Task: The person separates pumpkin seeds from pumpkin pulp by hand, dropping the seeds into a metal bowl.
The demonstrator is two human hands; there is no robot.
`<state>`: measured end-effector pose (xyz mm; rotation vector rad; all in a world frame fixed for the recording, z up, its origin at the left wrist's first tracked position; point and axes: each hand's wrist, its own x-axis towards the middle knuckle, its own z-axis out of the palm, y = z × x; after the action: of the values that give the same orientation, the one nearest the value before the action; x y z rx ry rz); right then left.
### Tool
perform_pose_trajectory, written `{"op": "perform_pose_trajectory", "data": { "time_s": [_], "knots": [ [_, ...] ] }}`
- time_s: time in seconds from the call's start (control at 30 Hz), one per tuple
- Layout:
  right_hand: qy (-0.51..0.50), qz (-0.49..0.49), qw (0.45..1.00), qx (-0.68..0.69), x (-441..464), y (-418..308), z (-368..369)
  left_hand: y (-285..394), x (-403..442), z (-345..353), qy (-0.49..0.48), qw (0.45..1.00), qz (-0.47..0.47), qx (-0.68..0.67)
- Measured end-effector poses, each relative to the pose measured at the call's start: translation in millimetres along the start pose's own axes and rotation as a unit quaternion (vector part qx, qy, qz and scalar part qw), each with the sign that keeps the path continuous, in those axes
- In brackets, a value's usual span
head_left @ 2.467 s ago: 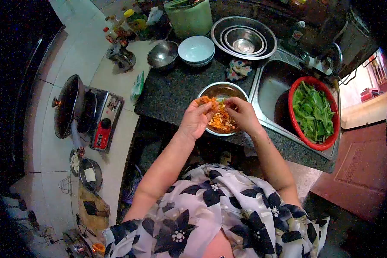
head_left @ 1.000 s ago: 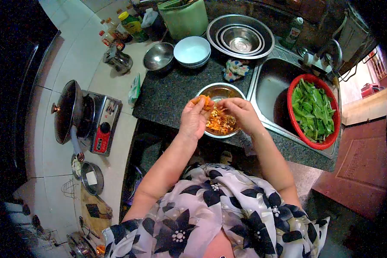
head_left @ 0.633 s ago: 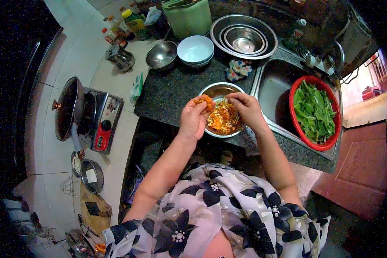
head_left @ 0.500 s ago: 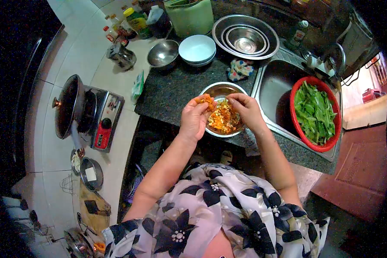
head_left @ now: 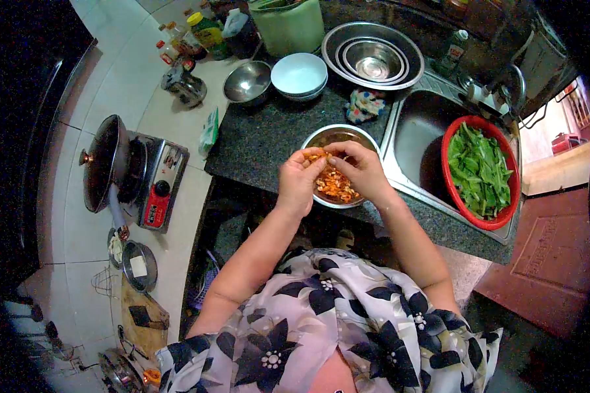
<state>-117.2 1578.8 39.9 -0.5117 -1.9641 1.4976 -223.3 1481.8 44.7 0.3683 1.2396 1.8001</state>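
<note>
A steel bowl (head_left: 372,133) on the dark counter holds loose orange pulp with pale, seed-like bits (head_left: 337,188). Over its near-left rim, my left hand (head_left: 299,175) is closed, with a clump of orange pulp (head_left: 316,156) between thumb and fingers. My right hand (head_left: 362,171) is pinched and meets that clump from the right, above the bowl. Its fingertips touch the pulp, and whatever lies between them is too small to make out. Both hands partly cover the bowl's contents.
Right of the bowl is a sink (head_left: 416,124) with a red basket (head_left: 447,171) of leafy greens (head_left: 482,171). Behind are a patterned cloth (head_left: 365,105), white bowls (head_left: 299,74) and nested steel basins (head_left: 400,80). A portable stove (head_left: 167,160) with a wok (head_left: 105,164) stands left.
My right hand has moved left and slightly down, from beside the clump to meeting it at my left fingertips. My left hand stays nearly in place, still holding the orange pulp.
</note>
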Motion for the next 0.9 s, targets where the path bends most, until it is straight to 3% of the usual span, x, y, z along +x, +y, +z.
{"op": "perform_pose_trajectory", "data": {
  "time_s": [0.27,0.3,0.33,0.4,0.43,0.67,0.9],
  "knots": [
    [0.069,0.082,0.99,0.093,8,18,-14,9,1,-8,-0.076,0.98,-0.085,-0.163],
    [0.066,0.132,0.983,0.111,10,11,-16,9,1,-8,-0.07,0.979,-0.089,-0.167],
    [0.046,0.064,0.997,-0.025,10,16,-18,9,2,-8,-0.065,0.979,-0.094,-0.17],
    [0.003,-0.075,0.954,-0.291,10,29,-24,8,3,-7,-0.052,0.985,-0.091,-0.138],
    [-0.028,-0.04,0.93,-0.365,7,32,-24,7,4,-6,-0.046,0.987,-0.091,-0.121],
    [0.024,-0.004,0.988,-0.153,7,28,-28,4,6,-3,-0.014,0.992,-0.088,-0.091],
    [0.016,0.019,0.995,-0.097,2,22,-25,2,8,5,0.01,0.997,-0.068,-0.026]
  ]
}}
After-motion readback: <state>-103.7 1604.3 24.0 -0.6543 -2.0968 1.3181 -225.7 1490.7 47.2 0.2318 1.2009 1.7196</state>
